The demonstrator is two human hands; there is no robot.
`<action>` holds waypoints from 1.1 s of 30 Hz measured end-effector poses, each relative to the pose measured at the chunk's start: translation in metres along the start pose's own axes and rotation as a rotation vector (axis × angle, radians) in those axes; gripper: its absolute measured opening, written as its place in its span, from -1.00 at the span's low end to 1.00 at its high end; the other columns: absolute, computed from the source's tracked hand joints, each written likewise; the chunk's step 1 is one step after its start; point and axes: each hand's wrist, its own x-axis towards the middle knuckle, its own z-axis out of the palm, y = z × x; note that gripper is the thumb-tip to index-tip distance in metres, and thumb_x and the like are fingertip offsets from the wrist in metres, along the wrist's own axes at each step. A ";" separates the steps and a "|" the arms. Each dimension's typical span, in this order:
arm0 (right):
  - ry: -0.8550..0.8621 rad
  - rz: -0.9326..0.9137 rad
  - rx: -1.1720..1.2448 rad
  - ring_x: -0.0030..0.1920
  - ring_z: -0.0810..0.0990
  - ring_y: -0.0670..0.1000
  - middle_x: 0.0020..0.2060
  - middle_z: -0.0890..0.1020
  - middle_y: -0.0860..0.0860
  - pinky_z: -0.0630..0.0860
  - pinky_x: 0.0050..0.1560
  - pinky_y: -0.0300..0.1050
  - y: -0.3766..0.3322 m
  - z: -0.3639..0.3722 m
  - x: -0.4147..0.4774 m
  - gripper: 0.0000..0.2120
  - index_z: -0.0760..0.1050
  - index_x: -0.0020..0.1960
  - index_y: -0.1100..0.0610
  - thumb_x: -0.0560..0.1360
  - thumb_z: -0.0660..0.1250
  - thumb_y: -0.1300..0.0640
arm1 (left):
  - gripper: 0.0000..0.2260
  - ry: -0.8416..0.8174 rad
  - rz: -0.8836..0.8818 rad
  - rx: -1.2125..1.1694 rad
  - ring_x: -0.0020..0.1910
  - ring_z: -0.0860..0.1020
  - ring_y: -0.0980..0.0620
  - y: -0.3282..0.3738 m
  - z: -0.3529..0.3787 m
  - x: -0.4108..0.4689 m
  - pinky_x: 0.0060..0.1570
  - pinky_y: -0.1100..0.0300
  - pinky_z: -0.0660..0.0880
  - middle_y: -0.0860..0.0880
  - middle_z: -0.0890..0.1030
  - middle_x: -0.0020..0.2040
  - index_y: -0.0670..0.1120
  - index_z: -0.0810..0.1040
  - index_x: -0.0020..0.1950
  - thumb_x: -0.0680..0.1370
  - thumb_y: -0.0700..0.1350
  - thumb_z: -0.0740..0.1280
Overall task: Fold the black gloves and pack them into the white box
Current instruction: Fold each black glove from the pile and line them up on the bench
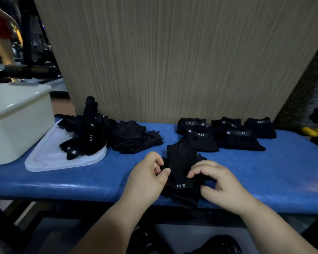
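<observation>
A black glove (pixel 182 162) with a "5.11" strap lies at the near edge of the blue padded bench (pixel 81 182). My left hand (pixel 147 178) pinches its left side. My right hand (pixel 217 184) grips its right side near the cuff. Several folded black gloves (pixel 226 134) sit in rows at the back right. An unfolded pile of gloves (pixel 86 132) rests on the white lid (pixel 50 158), with more loose gloves (pixel 134 138) beside it. The white box (pixel 17 125) stands open at the far left.
A tall wood-grain panel (pixel 173 57) rises right behind the bench. A yellow-handled tool (pixel 312 132) lies at the far right edge. Another person's legs (pixel 2 39) are at the top left. Black shoes (pixel 220 244) show under the bench.
</observation>
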 end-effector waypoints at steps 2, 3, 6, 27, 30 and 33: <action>-0.023 0.005 0.042 0.16 0.55 -0.04 0.05 0.58 -0.18 0.42 0.17 -0.26 0.003 -0.006 -0.004 -0.67 0.61 -0.01 -0.12 0.25 0.34 0.09 | -0.89 -0.022 -0.001 -0.015 -0.27 0.54 0.14 0.001 0.001 0.001 -0.27 0.31 0.41 0.03 0.58 -0.21 0.08 0.40 -0.09 0.53 -0.01 0.33; -0.037 0.010 0.053 0.18 0.53 -0.04 0.08 0.57 -0.19 0.40 0.19 -0.28 0.004 -0.009 -0.005 -0.66 0.61 0.02 -0.13 0.25 0.38 0.07 | -0.90 -0.035 -0.003 -0.032 -0.29 0.56 0.15 0.001 0.001 0.002 -0.26 0.30 0.44 0.03 0.59 -0.21 0.08 0.40 -0.09 0.54 -0.02 0.33; -0.045 0.014 0.063 0.19 0.53 -0.09 0.10 0.57 -0.22 0.39 0.20 -0.32 0.008 -0.015 -0.007 -0.65 0.61 0.05 -0.17 0.27 0.44 -0.01 | -0.89 -0.066 -0.007 -0.114 -0.35 0.60 0.06 0.001 -0.001 0.004 -0.20 0.14 0.55 0.01 0.60 -0.22 0.10 0.41 -0.11 0.54 -0.05 0.34; 0.214 -0.223 -0.279 -0.03 0.57 -0.07 -0.11 0.61 -0.15 0.51 -0.02 -0.10 0.017 0.003 -0.027 -0.90 0.61 -0.15 0.03 0.34 0.46 0.15 | -0.86 -0.301 -0.039 -0.221 -0.22 0.66 0.05 0.002 -0.007 0.002 0.01 0.07 0.60 0.06 0.58 0.03 0.15 0.62 0.04 0.57 -0.06 0.30; 0.211 -0.196 -0.250 0.02 0.57 -0.11 -0.07 0.63 -0.18 0.51 0.03 -0.15 0.019 0.005 -0.029 -0.85 0.64 -0.09 0.00 0.34 0.48 0.10 | -0.79 -0.383 0.007 -0.234 -0.19 0.65 0.13 0.001 -0.012 0.001 -0.01 0.22 0.58 0.14 0.51 0.08 0.15 0.60 0.13 0.49 0.02 0.40; 0.194 -0.187 -0.222 0.05 0.58 -0.14 -0.03 0.65 -0.18 0.50 0.09 -0.22 0.018 0.003 -0.031 -0.73 0.66 -0.02 0.00 0.38 0.46 -0.15 | -0.66 -0.439 0.041 -0.235 -0.16 0.65 0.13 0.000 -0.014 0.000 0.00 0.29 0.53 0.16 0.45 0.15 0.20 0.55 0.17 0.43 -0.03 0.49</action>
